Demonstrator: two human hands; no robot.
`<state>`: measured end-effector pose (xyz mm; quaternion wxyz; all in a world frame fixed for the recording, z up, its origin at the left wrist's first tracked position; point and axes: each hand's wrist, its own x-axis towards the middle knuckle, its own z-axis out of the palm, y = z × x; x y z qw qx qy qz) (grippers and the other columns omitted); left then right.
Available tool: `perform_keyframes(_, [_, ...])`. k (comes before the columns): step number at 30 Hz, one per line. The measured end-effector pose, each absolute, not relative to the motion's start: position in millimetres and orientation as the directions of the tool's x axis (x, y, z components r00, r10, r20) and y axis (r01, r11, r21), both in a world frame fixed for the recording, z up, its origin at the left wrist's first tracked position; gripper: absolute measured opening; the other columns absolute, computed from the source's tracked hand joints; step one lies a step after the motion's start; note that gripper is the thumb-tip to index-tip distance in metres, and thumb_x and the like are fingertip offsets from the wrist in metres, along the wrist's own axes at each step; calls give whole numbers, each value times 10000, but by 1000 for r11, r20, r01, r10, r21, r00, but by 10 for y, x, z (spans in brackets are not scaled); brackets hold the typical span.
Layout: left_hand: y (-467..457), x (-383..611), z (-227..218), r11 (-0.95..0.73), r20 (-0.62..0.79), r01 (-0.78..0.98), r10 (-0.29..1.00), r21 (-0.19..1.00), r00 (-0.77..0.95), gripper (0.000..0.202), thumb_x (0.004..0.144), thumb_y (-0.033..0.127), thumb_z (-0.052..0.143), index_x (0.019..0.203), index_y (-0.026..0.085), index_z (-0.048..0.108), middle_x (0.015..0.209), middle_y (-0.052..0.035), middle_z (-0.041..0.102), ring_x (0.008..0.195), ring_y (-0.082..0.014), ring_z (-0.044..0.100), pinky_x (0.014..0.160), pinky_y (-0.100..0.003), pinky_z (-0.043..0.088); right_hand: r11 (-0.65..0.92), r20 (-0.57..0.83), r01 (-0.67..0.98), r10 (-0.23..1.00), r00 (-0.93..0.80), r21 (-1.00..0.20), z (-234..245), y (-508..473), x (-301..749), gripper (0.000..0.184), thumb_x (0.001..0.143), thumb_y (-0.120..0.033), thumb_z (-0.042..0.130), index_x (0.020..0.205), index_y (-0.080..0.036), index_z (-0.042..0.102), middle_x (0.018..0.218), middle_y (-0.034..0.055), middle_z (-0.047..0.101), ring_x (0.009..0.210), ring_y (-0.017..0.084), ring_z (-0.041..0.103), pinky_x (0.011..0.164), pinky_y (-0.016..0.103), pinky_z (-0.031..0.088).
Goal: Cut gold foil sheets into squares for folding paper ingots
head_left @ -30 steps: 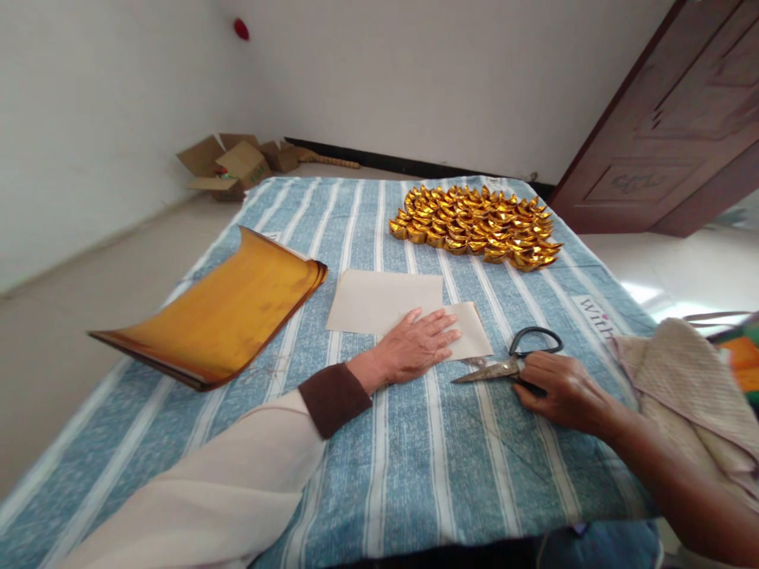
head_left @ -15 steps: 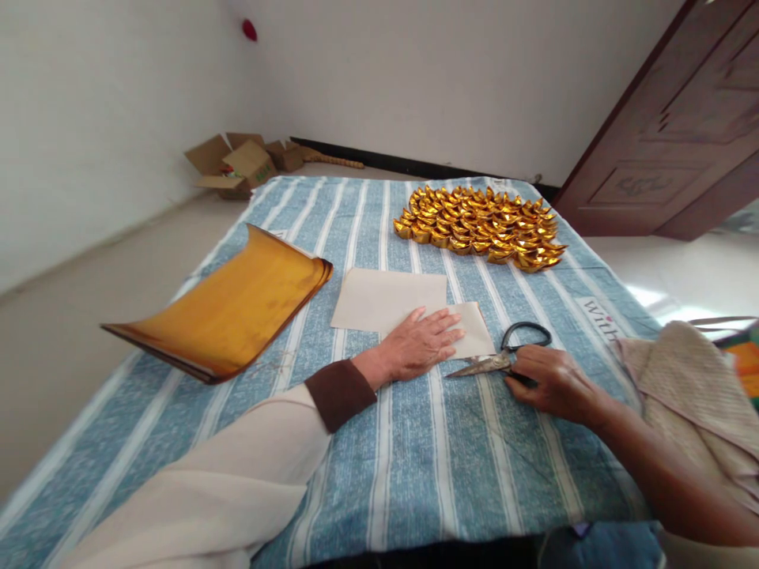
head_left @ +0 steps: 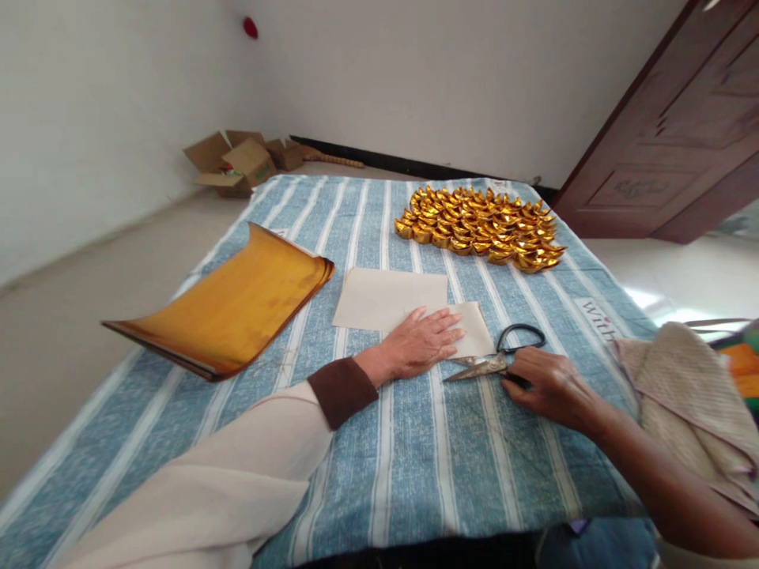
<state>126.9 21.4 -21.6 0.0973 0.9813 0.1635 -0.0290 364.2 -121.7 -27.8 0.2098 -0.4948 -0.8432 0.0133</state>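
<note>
My left hand [head_left: 422,344] lies flat, fingers stretched out, on a pale sheet of paper [head_left: 474,332]. A larger pale sheet [head_left: 388,296] lies beside and partly under it, with the overlap hidden by my hand. My right hand [head_left: 549,383] is wrapped round one handle of a pair of scissors [head_left: 486,367] with black loops. The blades are a little apart and point left, close to the near edge of the smaller sheet. To the left rests a curled stack of gold paper [head_left: 237,304].
Many folded gold paper ingots [head_left: 477,225] stand in rows at the back right of the striped cloth [head_left: 409,474]. A beige knitted cloth [head_left: 681,403] lies at the right edge. Cardboard boxes [head_left: 246,162] sit on the floor behind.
The scissor blades have parted slightly, and my right hand has shifted a touch to the left. My left hand and the papers stay in place.
</note>
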Motion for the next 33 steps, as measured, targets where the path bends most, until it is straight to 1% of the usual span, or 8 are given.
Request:
perform_keyframes(4, [228,1268,-258,-929,-64,319,312,190,948,414,1041,375,269,1415,268,409,1545,-20,276,1432,-228,178,1122,-496,159,490,323,846,852,-412,-211,-258,-1170,3582,227,922,-206,428,707,-192,497,696,19,483,647,202,481,596,304,307])
perform_keyframes(8, [238,1268,-287,-927,-50,314,311,205,949,413,1041,380,267,1412,267,409,1549,-22,265,1431,-219,182,1122,-495,158,506,347,835,839,-420,-214,-258,-1165,3551,232,929,-191,420,708,-190,492,698,21,472,649,203,480,605,300,319])
perform_keyframes(15, [211,1283,-211,-924,-96,324,311,204,946,424,1036,367,271,1417,239,406,1551,-32,256,1435,-231,166,1122,-519,150,525,355,819,829,-431,-231,-286,-1265,3577,264,947,-179,424,690,-191,482,689,21,453,628,203,473,586,299,334])
perform_keyframes(20, [218,1280,-216,-916,-98,325,310,234,946,433,1033,379,266,1421,245,403,1554,-31,245,1437,-237,159,1120,-533,147,521,352,819,834,-426,-242,-271,-1213,3512,249,932,-167,434,692,-185,500,691,26,462,631,202,479,587,294,340])
perform_keyframes(25, [228,1275,-216,-911,-102,323,307,255,946,430,1035,374,269,1429,252,390,1557,-28,237,1439,-226,153,1126,-521,130,523,363,820,829,-425,-234,-260,-1179,3459,265,931,-167,439,672,-187,491,674,22,452,606,191,458,569,285,315])
perform_keyframes(29, [227,1280,-209,-913,-117,324,304,249,946,429,1038,375,266,1428,244,389,1564,-32,211,1443,-220,133,1123,-519,128,531,363,808,827,-428,-257,-250,-1232,3452,278,937,-156,420,668,-184,486,669,22,447,603,190,456,570,292,317])
perform_keyframes(33, [235,1290,-190,-904,-136,330,304,272,943,427,1036,369,271,1428,246,389,1564,-34,214,1443,-214,132,1129,-517,112,531,402,811,817,-413,-246,-255,-1219,3399,295,937,-162,424,648,-187,477,657,19,441,598,190,452,570,294,317])
